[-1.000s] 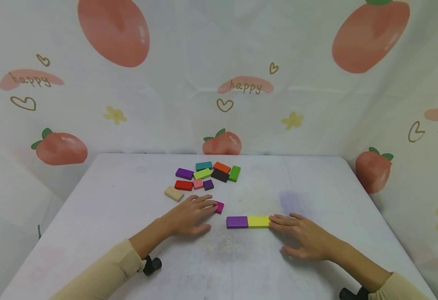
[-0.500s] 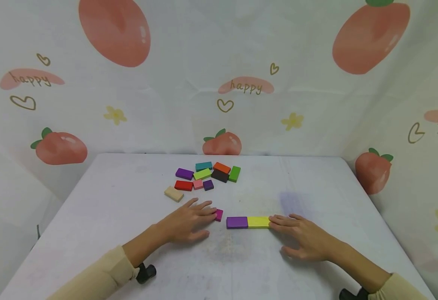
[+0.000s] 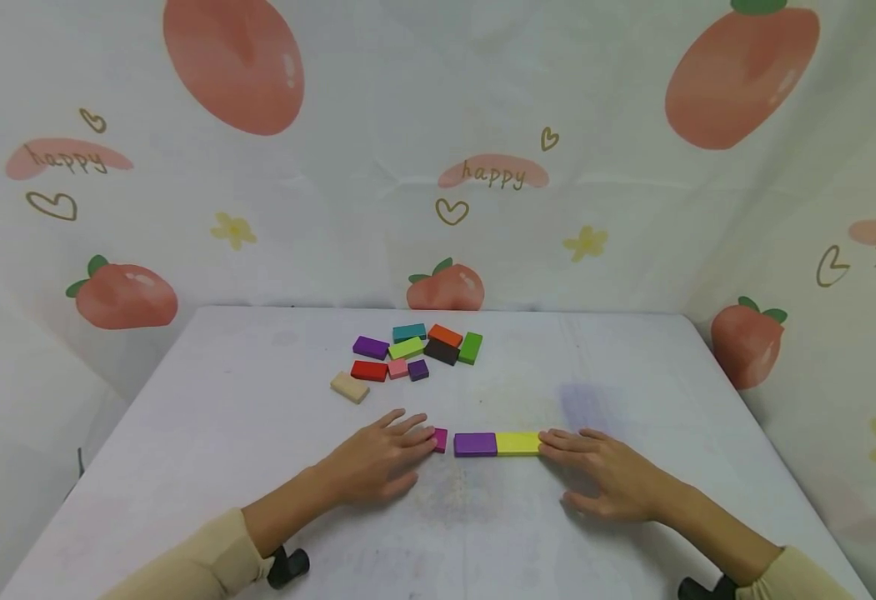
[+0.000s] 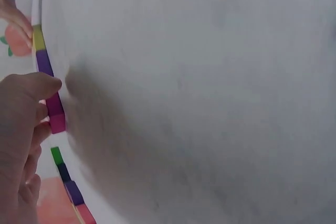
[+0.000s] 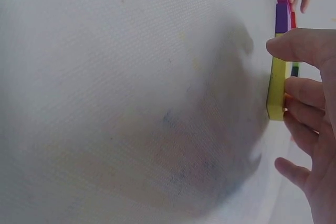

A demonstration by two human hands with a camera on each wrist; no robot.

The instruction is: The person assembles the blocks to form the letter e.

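A purple block (image 3: 475, 445) and a yellow block (image 3: 518, 443) lie end to end in a row on the white table. My right hand (image 3: 606, 475) rests its extended fingertips on the yellow block's right end, thumb spread apart. Just left of the purple block, across a narrow gap, lies a magenta block (image 3: 441, 440). My left hand (image 3: 373, 458) touches its left part with outstretched fingers, which hide some of it. In the left wrist view the magenta block (image 4: 56, 122) shows beyond the thumb. The right wrist view shows the yellow block (image 5: 276, 95) by the fingers.
Behind the left hand lies a cluster of coloured blocks, among them a red block (image 3: 369, 371), a black block (image 3: 441, 351) and a green block (image 3: 471, 347). A beige block (image 3: 350, 387) sits at its near left. A fruit-printed cloth (image 3: 317, 208) hangs behind the table.
My left hand has slid the magenta block toward me, from behind the row to level with the purple block's left end. The right hand and the yellow block have stayed put.
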